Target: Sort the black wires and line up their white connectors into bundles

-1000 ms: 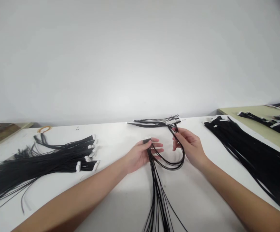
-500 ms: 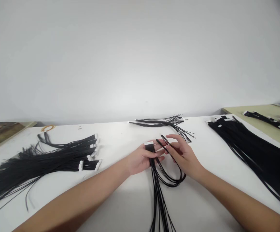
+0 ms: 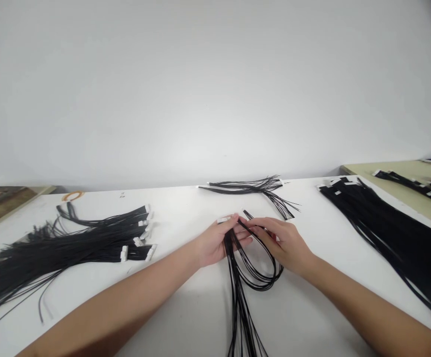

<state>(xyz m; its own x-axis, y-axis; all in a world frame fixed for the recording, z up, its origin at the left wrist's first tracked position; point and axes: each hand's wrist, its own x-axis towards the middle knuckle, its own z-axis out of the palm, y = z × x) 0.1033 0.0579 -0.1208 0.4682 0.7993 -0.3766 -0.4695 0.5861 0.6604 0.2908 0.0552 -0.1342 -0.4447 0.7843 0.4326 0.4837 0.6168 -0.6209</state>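
A black wire harness point(image 3: 242, 297) hangs from my left hand point(image 3: 217, 241), whose thumb and fingers are closed around it just below its white connector point(image 3: 223, 219). Some of its wires curve round in a loop point(image 3: 262, 285) and come back up to my right hand point(image 3: 284, 241). There my right thumb and fingers pinch the looped wires near their ends, close to my left fingertips. One dark wire end point(image 3: 247, 214) sticks up past the right fingers. My fingers partly cover the connector and the spot where the wires meet.
On the white table point(image 3: 178, 302), a pile of black wire harnesses point(image 3: 70, 243) with white connectors lies left. A smaller wire bundle point(image 3: 248, 188) lies at the back, a large harness stack point(image 3: 382, 233) at right. An orange ring point(image 3: 73, 196) sits back left; more harnesses point(image 3: 416, 184) lie far right.
My right hand has brought the looped wire ends left, against my left fingers. My left thumb has moved up toward the connector, which is now more covered.
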